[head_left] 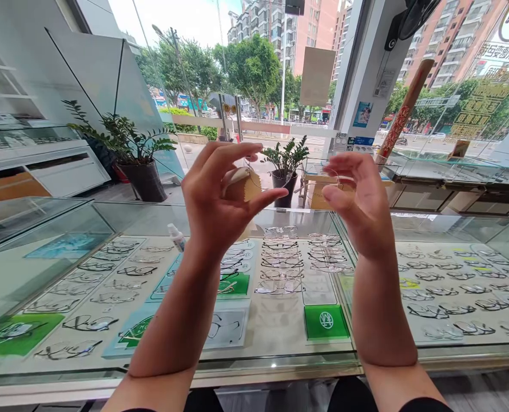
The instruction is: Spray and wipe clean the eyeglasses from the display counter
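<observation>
My left hand [220, 194] is raised above the glass counter, its thumb stretched out toward the right. A tan cleaning cloth [251, 189] with a zigzag edge is tucked in its palm under curled fingers. Close to those fingers shows part of a thin wire rim of a pair of glasses [257, 176]. My right hand [357, 194] is up at the same height, fingers bent and thumb opposite. Between them a fine curved rim is faintly visible. The middle of the glasses is too thin to make out against the bright background.
Below my hands, a glass display case [275, 320] holds rows of spectacle frames [280, 260]. A green card [326, 322] lies inside, and a white spray bottle [176, 237] stands at left. Beyond are potted plants [143, 166], another glass counter [434, 171] and large windows.
</observation>
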`<action>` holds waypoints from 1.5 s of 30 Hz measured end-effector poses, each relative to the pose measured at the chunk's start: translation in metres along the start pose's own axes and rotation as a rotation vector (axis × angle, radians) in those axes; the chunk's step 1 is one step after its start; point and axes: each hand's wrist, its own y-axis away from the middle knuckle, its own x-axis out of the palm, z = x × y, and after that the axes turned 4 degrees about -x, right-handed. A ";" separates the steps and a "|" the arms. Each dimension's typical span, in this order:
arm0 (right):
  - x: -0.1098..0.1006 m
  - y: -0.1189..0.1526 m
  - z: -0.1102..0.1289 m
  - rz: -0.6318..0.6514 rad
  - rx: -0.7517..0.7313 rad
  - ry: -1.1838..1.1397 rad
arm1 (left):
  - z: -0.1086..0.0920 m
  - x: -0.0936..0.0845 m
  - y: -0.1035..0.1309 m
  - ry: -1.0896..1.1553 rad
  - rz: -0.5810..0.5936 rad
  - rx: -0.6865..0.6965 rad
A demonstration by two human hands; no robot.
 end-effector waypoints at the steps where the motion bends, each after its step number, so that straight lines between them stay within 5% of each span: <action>1: 0.001 0.001 -0.001 -0.031 -0.039 0.034 | 0.000 0.000 0.001 0.018 -0.036 -0.030; 8: 0.010 0.001 -0.004 -0.056 -0.057 0.145 | -0.004 0.005 0.002 -0.051 -0.160 -0.077; 16: 0.010 0.001 -0.007 -0.085 -0.088 0.153 | -0.005 0.010 0.006 0.064 -0.084 -0.184; 28: 0.008 -0.001 -0.012 -0.102 -0.047 0.184 | -0.007 0.019 0.007 -0.033 -0.162 -0.166; 45: -0.003 -0.007 -0.036 -0.108 -0.179 0.276 | 0.012 0.013 0.003 -0.110 -0.115 -0.085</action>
